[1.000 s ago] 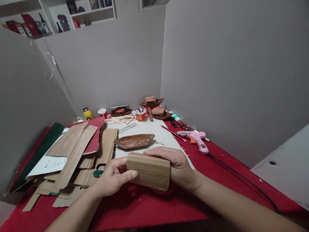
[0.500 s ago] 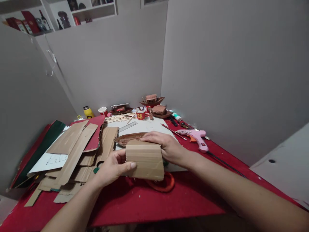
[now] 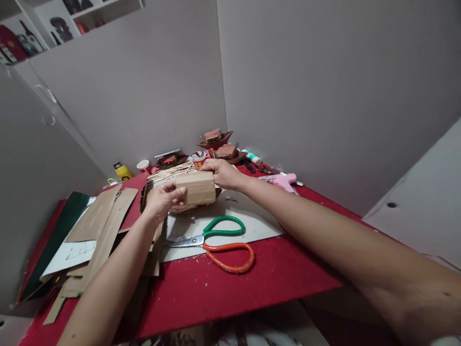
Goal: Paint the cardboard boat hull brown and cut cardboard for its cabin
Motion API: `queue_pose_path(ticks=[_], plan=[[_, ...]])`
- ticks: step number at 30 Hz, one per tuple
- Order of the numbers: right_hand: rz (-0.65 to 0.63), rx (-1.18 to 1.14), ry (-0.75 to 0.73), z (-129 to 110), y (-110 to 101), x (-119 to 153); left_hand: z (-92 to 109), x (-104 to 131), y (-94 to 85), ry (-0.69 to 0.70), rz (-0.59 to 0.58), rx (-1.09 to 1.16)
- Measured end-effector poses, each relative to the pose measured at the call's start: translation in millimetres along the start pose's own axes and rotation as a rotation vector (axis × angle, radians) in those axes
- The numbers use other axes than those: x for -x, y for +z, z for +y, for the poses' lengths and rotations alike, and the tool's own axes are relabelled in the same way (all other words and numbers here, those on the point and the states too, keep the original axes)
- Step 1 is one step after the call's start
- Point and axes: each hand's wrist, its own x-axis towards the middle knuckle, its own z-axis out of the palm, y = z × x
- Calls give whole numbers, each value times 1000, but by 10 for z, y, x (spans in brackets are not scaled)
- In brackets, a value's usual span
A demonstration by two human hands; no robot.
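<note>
A creased piece of cardboard [image 3: 197, 188] is held up between my two hands. My left hand [image 3: 160, 198] grips its left edge, thumb on the near face. At its upper right edge, my right hand [image 3: 221, 174] is closed on it. Behind and just below the cardboard is a brown model boat hull [image 3: 183, 208], mostly covered, so I cannot tell whether the two touch. Closer to me lie scissors [image 3: 196, 240] with one green and one orange handle, their blades pointing left.
Cardboard strips [image 3: 108, 230] are piled at the left. Along the back stand finished model boats [image 3: 226, 153], a red paper cup [image 3: 199, 161] and a yellow bottle [image 3: 122, 170]. A pink glue gun [image 3: 284, 180] lies at the right on the red tablecloth [image 3: 273, 269].
Both hands have moved the cardboard forward, away from me and over the boat hull. The scissors, mostly covered before, now show fully. The camera view has turned somewhat to the right.
</note>
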Motion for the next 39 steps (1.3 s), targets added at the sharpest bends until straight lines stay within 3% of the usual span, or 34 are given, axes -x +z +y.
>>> queue_pose_path(ticks=[7,18,22,31,39], plan=[[-171,-164,105,175,155,-85,-268,-2,-93,5,21,0],[-280,-278,319,278,283,-63,-541,21,-237,11,25,-135],[-282,-300,394,323,307,-69,-544,20,-192,27,29,-116],[-289,-316,470,314,259,-145,-347,-13,-129,108,53,-78],[-382,-285,474,424,302,-191,-555,-63,-187,31,111,-262]])
